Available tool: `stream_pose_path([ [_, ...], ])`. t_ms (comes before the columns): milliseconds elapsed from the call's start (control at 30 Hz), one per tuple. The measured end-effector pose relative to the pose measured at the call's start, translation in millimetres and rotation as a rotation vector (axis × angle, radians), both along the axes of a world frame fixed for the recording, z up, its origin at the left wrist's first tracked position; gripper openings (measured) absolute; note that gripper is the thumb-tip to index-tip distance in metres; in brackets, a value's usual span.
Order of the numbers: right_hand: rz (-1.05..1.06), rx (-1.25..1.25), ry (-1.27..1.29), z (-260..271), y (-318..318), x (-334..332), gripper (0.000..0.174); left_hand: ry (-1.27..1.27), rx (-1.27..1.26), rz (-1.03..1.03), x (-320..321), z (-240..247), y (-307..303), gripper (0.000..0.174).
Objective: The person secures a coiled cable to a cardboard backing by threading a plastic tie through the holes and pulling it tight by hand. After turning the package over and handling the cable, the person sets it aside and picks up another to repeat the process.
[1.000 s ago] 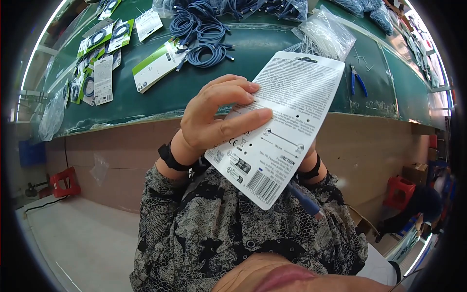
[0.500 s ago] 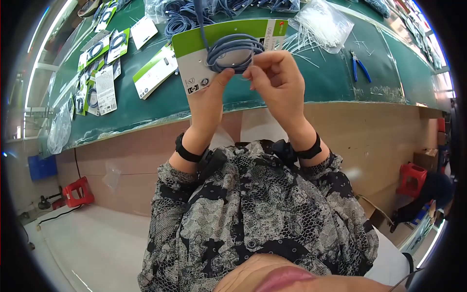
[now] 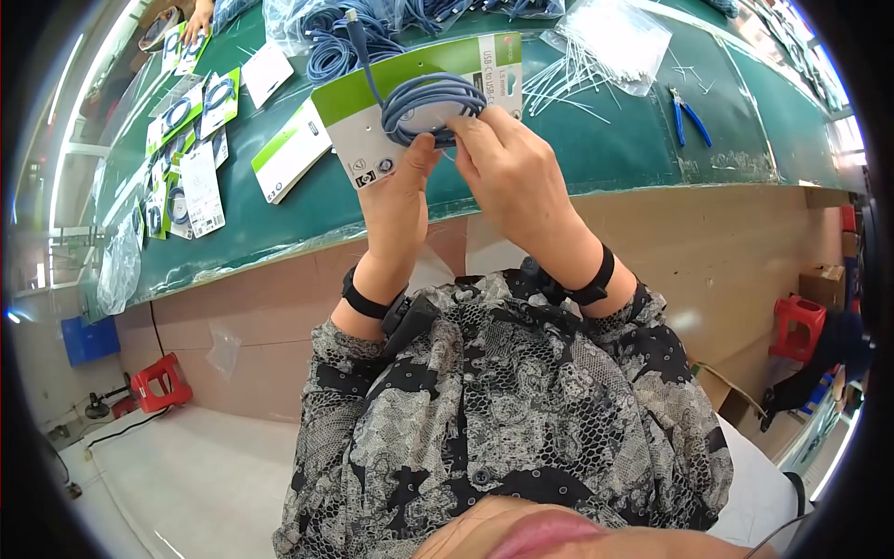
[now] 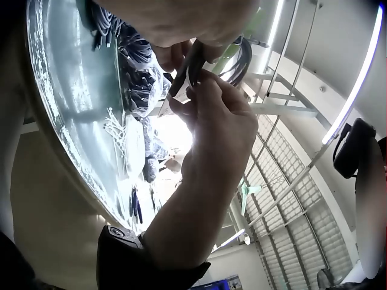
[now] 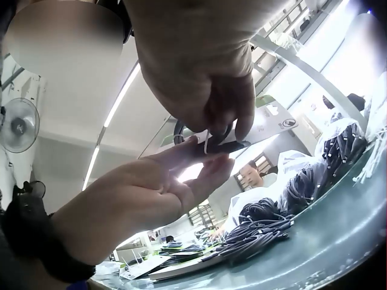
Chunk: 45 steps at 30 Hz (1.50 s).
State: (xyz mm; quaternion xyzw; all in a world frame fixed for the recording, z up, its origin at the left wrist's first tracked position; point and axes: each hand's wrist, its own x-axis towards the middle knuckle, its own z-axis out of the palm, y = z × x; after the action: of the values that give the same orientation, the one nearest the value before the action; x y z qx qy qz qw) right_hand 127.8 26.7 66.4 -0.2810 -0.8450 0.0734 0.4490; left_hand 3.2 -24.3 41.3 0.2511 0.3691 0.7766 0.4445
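Observation:
In the head view, my left hand [image 3: 399, 191] holds a green and white packaging card [image 3: 345, 144] from below, its thumb on the front. A coiled blue USB-C cable [image 3: 428, 84] lies against the card, and one plug end [image 3: 352, 23] sticks up past the top edge. My right hand [image 3: 517, 177] pinches the coil at its lower right, fingers curled over the strands. A thin white cable tie [image 5: 207, 142] shows around the strands beside the right fingertips in the right wrist view. The hands partly hide the coil's lower side.
Carded cables [image 3: 182, 112] lie at the left of the green table [image 3: 643, 154], near a stack of cards [image 3: 293, 154]. Loose blue cables [image 3: 335, 48] are heaped behind. At right are a bag of white cable ties [image 3: 610, 47] and blue-handled cutters [image 3: 687, 116]. Another person's hand [image 3: 198, 20] appears top left.
The card has turned from its printed back to its front, showing the coil. My right hand has shifted left onto the coil. Another person's hand has appeared at the top left.

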Motion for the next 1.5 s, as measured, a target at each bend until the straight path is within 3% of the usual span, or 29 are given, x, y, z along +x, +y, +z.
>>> stream_pose_path([
  [267,0.128,-0.148,-0.014,-17.2,13.1,-2.4,0.016,-0.079,-0.116,-0.007,-7.0,-16.5,-0.9,0.037],
  [367,0.119,-0.205,0.116,-16.1,10.8,-3.8,0.015,-0.086,-0.104,-0.047,-10.2,-20.5,1.5,0.035],
  [633,0.094,-0.101,0.028,-14.4,6.9,-3.2,0.015,-0.089,-0.061,-0.043,-6.7,-19.2,2.8,0.033],
  [1500,0.085,-0.118,-0.017,-10.9,0.3,-1.0,0.012,0.012,-0.073,0.024,-0.6,-17.6,-1.9,0.039],
])
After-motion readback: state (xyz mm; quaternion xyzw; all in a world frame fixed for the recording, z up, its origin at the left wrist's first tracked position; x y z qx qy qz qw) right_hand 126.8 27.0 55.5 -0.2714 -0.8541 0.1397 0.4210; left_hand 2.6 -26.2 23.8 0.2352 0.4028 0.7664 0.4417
